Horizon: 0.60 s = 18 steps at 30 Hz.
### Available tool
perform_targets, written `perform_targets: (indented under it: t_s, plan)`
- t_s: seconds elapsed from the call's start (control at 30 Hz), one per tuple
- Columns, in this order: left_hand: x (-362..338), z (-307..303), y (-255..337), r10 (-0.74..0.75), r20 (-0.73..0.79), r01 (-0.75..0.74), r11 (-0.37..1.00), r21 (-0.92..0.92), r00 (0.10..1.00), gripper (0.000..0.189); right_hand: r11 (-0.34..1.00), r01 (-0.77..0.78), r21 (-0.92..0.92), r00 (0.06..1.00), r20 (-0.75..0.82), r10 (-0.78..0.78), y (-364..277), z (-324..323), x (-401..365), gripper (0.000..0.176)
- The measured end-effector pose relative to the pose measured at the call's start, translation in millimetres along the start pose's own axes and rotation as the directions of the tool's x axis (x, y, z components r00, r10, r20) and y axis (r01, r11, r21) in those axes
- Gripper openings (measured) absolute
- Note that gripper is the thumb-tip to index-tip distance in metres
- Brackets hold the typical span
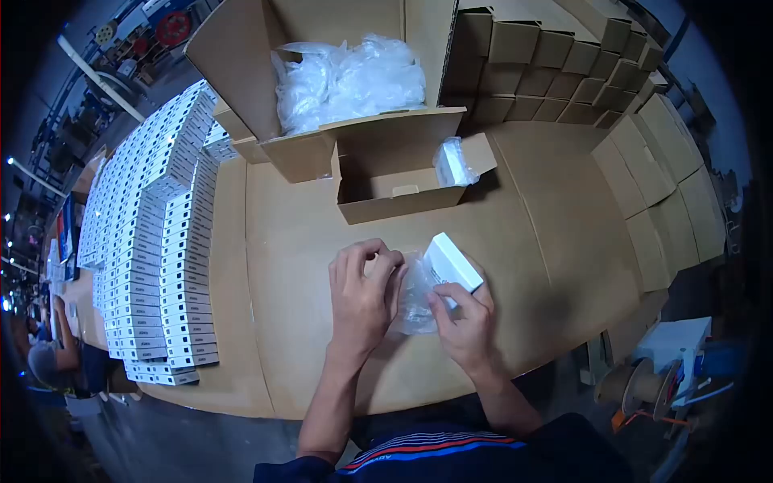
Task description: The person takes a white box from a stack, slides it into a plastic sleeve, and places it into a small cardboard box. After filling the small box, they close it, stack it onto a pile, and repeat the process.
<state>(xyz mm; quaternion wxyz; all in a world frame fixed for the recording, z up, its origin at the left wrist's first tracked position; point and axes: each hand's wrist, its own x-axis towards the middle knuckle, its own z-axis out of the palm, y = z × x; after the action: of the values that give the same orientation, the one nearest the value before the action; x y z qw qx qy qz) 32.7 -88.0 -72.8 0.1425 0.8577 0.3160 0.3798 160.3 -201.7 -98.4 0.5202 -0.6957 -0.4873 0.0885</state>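
Note:
My right hand [465,320] is closed on a small white box [451,263], which it holds tilted above the cardboard-covered table [306,322]. A clear plastic bag [416,298] hangs between my hands. The curled fingers of my left hand [364,286] pinch the bag's left edge. Beyond them stands an open brown carton [403,206], with one plastic-wrapped white box [456,163] at its right end. Behind that, a large open carton [298,161] holds a heap of clear plastic bags [354,80].
Many white boxes [145,266] are stacked in long rows on the left. Brown cartons [555,72] are piled at the back right, with more cartons [664,185] at the right edge. A person [60,354] sits far left. Wire spools [640,386] stand at lower right.

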Motion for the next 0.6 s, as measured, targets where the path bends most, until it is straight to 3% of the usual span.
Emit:
perform_targets:
  t_s: [0.07, 0.2, 0.4, 0.53, 0.6]
  plan:
    - [0.0, -0.9, 3.7, 0.012, 0.064, -0.015, 0.999, 0.037, 0.998, 0.018, 0.999, -0.020, -0.047, 1.000, -0.005, 0.019, 2.2, -1.5, 1.9, 0.012]
    - [-3.8, 8.4, -0.2, 0.053, 0.150, -0.040, 0.996, -0.084, 0.987, 0.021, 0.995, 0.055, -0.085, 0.998, -0.029, -0.058, 5.4, -2.9, 6.0, 0.014]
    - [-3.5, 8.2, 0.8, -0.152, 0.087, 0.171, 0.940, -0.294, 0.985, 0.024, 0.997, 0.062, -0.044, 0.998, -0.028, -0.063, 2.9, -4.7, 4.1, 0.014]
    - [13.8, -6.3, 2.6, 0.023, 0.095, -0.005, 0.982, -0.189, 0.995, 0.032, 0.996, 0.080, -0.041, 0.997, -0.021, -0.080, 5.4, -7.3, 3.1, 0.013]
    - [7.9, 1.4, -3.9, -0.014, 0.119, 0.054, 0.940, -0.337, 0.993, 0.028, 1.000, 0.012, -0.003, 1.000, -0.001, -0.012, 5.5, -7.3, 3.3, 0.011]
